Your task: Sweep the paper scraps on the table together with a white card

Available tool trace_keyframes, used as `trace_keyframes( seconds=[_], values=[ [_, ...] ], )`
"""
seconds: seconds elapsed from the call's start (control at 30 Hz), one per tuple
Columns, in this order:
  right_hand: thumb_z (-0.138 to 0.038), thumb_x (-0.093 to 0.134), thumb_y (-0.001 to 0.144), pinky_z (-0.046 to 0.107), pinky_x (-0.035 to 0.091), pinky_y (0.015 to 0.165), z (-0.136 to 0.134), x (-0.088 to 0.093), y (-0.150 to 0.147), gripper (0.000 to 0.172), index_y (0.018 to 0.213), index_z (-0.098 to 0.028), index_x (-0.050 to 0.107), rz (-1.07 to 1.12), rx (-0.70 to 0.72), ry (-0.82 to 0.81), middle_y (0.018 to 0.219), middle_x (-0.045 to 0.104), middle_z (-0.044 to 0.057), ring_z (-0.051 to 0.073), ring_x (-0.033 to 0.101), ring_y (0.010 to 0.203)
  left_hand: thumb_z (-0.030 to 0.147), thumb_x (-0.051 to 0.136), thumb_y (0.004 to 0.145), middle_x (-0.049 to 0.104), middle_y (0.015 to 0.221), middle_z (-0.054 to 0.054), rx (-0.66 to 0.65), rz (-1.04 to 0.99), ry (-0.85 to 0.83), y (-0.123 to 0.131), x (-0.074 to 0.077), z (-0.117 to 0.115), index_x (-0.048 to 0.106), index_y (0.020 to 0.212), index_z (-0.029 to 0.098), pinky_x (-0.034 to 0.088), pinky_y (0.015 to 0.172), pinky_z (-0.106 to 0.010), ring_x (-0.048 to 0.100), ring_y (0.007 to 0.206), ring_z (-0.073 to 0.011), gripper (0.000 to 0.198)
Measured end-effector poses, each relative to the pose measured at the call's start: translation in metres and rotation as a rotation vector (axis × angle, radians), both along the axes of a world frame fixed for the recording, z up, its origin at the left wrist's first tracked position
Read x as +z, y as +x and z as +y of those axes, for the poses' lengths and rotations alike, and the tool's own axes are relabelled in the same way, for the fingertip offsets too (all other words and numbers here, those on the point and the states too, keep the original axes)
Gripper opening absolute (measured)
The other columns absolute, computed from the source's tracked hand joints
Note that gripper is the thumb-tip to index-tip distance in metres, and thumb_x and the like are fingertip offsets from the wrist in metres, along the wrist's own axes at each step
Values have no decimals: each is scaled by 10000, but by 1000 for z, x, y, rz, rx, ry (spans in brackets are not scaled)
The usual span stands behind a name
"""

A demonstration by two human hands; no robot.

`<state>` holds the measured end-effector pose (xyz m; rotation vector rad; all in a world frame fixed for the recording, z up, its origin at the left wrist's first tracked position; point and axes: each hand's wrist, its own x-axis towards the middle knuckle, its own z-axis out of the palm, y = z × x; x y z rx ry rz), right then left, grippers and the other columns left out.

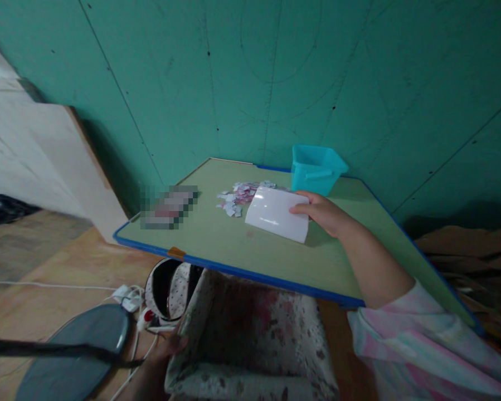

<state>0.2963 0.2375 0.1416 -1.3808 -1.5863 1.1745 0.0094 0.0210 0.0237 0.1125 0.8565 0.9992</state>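
Note:
My right hand (311, 206) is closed on the right edge of a glossy white sheet (275, 214). The sheet bows slightly and is tilted over the table, just in front of a loose pile of small torn paper scraps (237, 195), white and pinkish. Below the table's front edge, my left hand (175, 344) is at the left rim of a large speckled, stained bin (321, 345), with the fingers curled over that rim. It is dim there, and part of the hand is hidden.
A turquoise plastic bin (317, 170) stands on the light green table (217, 253) near the wall. At the left lies a pixelated flat item (170, 209). On the floor are a grey round lid-like object (74, 351), a dotted round container (166, 289) and white cables (58, 285).

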Motion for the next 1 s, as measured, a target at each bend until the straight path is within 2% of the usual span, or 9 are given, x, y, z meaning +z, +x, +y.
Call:
trace_keyframes(
  seconds=[0.07,0.2,0.37,0.57,0.63,0.77,0.9,1.0],
  values=[
    [-245,644,611,267,441,672,1,-1,0,509,1103,-166,538,-43,11,14,945,639,41,149,568,732,203,558,726,748,907,-80,-6,-21,-17,0,0,0,587,1146,215,453,843,-478,644,902,-348,420],
    [-245,637,631,251,439,640,-1,-3,-2,418,1035,-164,570,-88,147,31,910,636,33,141,564,722,210,553,730,757,822,-102,-28,-33,-64,-1,1,0,603,1120,155,464,822,-474,655,870,-344,397],
    [-252,638,647,262,449,625,-11,-2,-10,476,1107,-181,538,-96,246,-69,944,633,35,139,570,717,197,554,724,759,783,-99,-38,-12,-38,-1,0,0,616,1096,139,475,800,-470,665,833,-344,382],
    [-246,655,643,288,459,684,-18,2,-14,598,1204,-157,470,-66,395,-178,984,630,51,154,577,763,211,595,687,760,765,-93,-17,29,-73,-1,-2,0,597,1119,155,481,784,-475,665,829,-351,435],
    [-249,655,646,291,462,688,-18,3,-13,606,1213,-154,462,-50,379,-173,984,628,55,156,576,769,208,597,681,758,749,-102,-4,58,-81,-1,-1,1,590,1121,131,484,775,-474,666,822,-353,447],
    [-267,670,636,303,467,707,-14,0,-12,610,1204,-171,469,-54,251,-128,992,625,49,157,576,779,193,584,687,756,683,-85,-17,107,-62,-1,2,2,606,1088,103,496,757,-442,677,788,-336,411],
    [-248,651,654,283,461,725,-14,-6,-14,463,1095,-162,535,-24,357,-144,1014,628,45,148,580,808,186,581,698,747,606,-34,24,135,-35,0,4,1,595,1109,164,508,724,-424,689,733,-314,412],
    [-233,637,667,266,461,700,-16,-7,-17,425,1071,-156,532,12,418,-205,1016,631,49,139,586,791,213,595,684,737,566,-29,60,153,-18,-1,5,1,612,1090,189,520,674,-434,690,689,-323,407]
  ],
)
